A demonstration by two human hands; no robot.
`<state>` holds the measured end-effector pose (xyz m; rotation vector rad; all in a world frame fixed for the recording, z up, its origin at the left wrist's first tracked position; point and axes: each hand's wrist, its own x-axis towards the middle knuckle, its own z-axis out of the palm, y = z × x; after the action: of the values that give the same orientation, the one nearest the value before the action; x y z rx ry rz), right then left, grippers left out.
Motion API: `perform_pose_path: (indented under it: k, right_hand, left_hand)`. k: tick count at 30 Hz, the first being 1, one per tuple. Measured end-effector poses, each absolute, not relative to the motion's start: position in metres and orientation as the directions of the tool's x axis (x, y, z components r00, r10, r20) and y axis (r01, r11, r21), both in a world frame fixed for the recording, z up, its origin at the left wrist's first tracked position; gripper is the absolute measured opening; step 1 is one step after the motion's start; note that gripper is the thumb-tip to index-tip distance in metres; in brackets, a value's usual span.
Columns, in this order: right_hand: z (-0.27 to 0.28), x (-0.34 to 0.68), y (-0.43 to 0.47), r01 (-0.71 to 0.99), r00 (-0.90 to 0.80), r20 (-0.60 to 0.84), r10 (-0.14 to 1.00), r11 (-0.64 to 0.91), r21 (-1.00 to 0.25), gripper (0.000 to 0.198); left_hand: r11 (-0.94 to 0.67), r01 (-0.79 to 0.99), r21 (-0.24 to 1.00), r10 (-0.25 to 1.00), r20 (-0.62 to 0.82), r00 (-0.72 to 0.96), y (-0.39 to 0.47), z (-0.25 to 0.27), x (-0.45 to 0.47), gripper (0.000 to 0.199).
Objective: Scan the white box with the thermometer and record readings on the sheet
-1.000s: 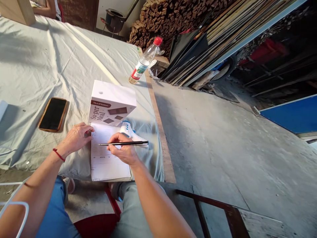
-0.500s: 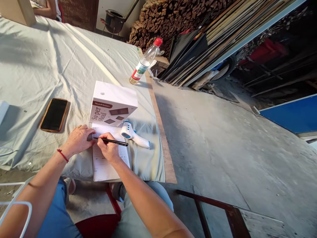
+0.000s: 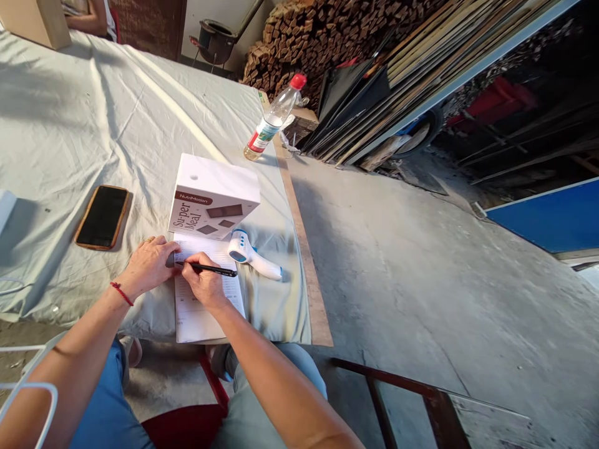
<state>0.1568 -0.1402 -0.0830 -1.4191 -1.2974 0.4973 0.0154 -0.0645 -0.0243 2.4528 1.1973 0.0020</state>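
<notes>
My right hand (image 3: 204, 280) grips a black pen (image 3: 215, 269), its tip low over the left side of a printed paper sheet (image 3: 199, 321). My left hand (image 3: 148, 265) lies on the sheet's left edge, thumb and fingers apart, with a dark patch between them that I cannot make out. Directly beyond the sheet stands a white box (image 3: 215, 196) marked "Super Meal". To the right of the sheet lies a white and blue handheld thermometer (image 3: 255, 255). A phone (image 3: 102, 217) in an orange-brown case rests left of my left hand.
A pale cloth covers the table (image 3: 60, 149). Near its right edge stands a red-capped plastic bottle (image 3: 269, 121). A cardboard box (image 3: 37, 22) and a person's arm (image 3: 91, 19) are at the far left. Stacked firewood (image 3: 299, 47) and leaning boards (image 3: 412, 75) lie beyond.
My right hand and the pen have shifted slightly left, the pen's rear end most visibly. My left hand stays at the sheet's edge.
</notes>
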Motion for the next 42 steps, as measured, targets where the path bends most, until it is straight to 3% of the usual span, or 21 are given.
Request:
perform_pose_path:
  k: [23,42]
  right_hand:
    - [-0.0871,0.1574,-0.1392,0.421,0.342,0.322,0.883,0.163,-0.892,0.016]
    - [-0.0858,0.1582,-0.1415,0.403,0.362,0.326,0.873,0.169,-0.900,0.016]
  left_hand:
    - [-0.573,0.725,0.383,0.751,-0.109,0.652,-0.0621,-0.0329,0.0129,0.035]
    - [-0.570,0.737,0.364,0.747,-0.145,0.649,-0.0624,-0.0281,0.0131,0.037]
